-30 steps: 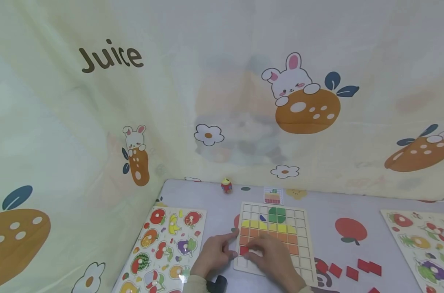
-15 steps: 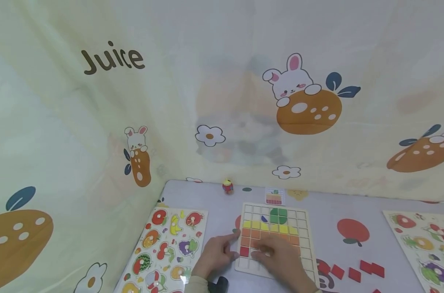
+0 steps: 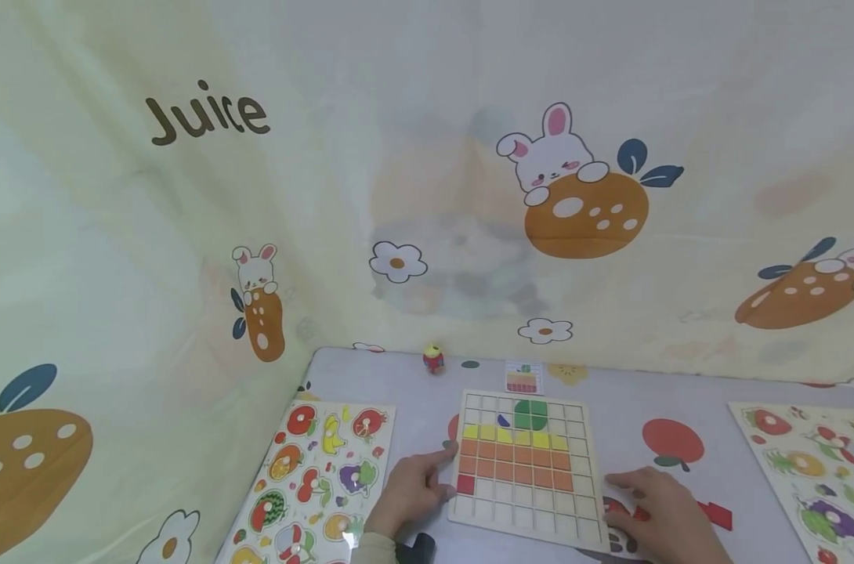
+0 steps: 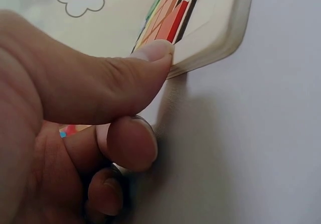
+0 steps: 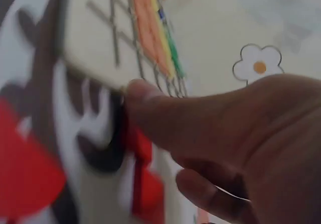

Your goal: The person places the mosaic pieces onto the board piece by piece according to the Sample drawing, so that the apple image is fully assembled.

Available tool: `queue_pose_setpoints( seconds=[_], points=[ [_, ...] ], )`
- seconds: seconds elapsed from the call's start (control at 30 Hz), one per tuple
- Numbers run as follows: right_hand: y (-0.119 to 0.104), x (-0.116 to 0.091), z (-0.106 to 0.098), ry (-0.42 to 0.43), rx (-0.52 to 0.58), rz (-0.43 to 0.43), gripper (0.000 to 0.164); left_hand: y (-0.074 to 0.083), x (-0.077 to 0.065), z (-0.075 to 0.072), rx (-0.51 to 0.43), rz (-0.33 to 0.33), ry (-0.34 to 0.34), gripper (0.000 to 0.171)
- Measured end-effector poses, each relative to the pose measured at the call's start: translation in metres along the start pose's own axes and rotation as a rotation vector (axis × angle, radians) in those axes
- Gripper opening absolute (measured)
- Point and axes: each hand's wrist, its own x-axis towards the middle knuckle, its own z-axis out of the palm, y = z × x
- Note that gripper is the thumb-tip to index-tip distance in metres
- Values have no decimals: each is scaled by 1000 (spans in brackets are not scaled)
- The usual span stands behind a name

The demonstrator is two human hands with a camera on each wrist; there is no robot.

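A pale gridded board lies on the table, with rows of yellow and orange tiles and one red tile in the lower left. Green pieces form a round shape near its top. My left hand braces the board's left side; in the left wrist view the thumb rests against its edge. Beyond the right edge, my right hand reaches over loose red tiles, partly covering them. Red pieces show beside the right thumb, with nothing seen pinched.
A small picture card and a little red-and-yellow figure stand behind the board. Fruit picture boards lie at the left and right. A printed curtain rises behind the table.
My right hand has left the board's lower rows and moved right to the loose red tiles, uncovering the orange rows. The left hand has stayed at the board's edge.
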Motion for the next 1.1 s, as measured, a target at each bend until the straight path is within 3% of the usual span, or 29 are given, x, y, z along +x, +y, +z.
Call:
queue_pose_setpoints(
  seconds=[0.17,0.43,0.63,0.77,0.87,0.97,1.1],
  points=[
    [9,-3,5,-27,4,-24,62,0,-2,-1,-7,8,2,62],
    [14,-2,9,-25,78,-6,54,1,-3,-2,-24,6,2,62],
    [22,2,7,26,100,5,36,-1,0,1,-13,11,3,62],
    [27,2,8,53,130,33,34,-2,0,2,-9,5,5,62],
    [31,-1,8,115,161,36,30,-1,0,1,-10,-2,4,62],
    [32,-6,8,228,242,54,29,-1,1,1,-11,-5,3,61],
    [26,-12,3,337,463,143,50,-1,1,2,-3,-3,5,61]
  ],
)
